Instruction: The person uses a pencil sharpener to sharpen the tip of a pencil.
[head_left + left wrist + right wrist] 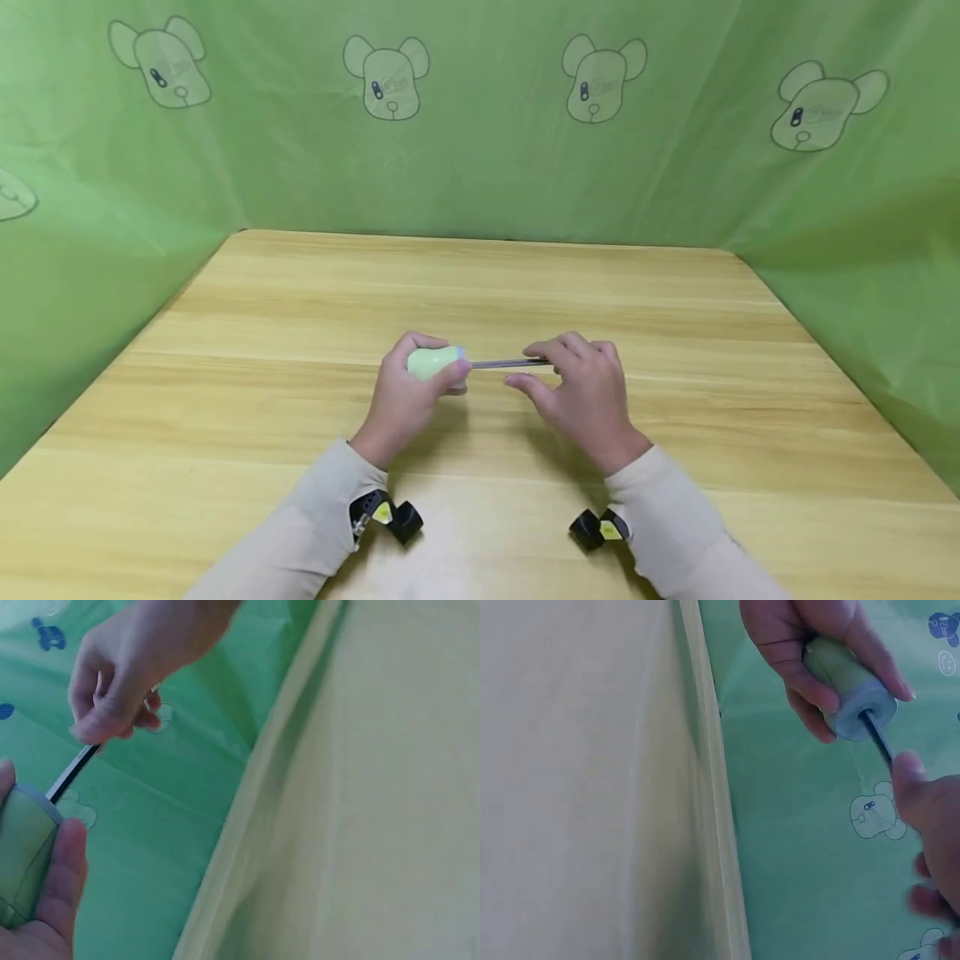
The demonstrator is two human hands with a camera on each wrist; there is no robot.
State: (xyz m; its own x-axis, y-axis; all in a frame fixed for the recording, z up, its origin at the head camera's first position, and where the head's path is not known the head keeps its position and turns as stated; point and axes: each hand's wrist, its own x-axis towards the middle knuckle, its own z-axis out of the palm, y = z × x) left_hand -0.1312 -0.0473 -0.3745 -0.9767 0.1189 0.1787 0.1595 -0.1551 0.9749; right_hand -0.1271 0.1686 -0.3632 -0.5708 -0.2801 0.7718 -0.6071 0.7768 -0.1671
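Observation:
My left hand [401, 387] grips a small light-green pencil sharpener [429, 362], thumb on the near side and fingers on the far side. Its grey-blue end [862, 712] faces right and has a round hole. A slim dark pencil [506, 363] runs straight from that hole toward my right hand [592, 396]. In the left wrist view, the right thumb and fingers close around the pencil's outer part, and small print shows on its side. The tip inside the sharpener is hidden. Both hands are above the wooden table [480, 283].
A green sheet [495, 183] with pale bear-head drawings stands behind the table and along both sides. Black wrist cameras [405, 523] sit on the cuffs, close over the table's near part.

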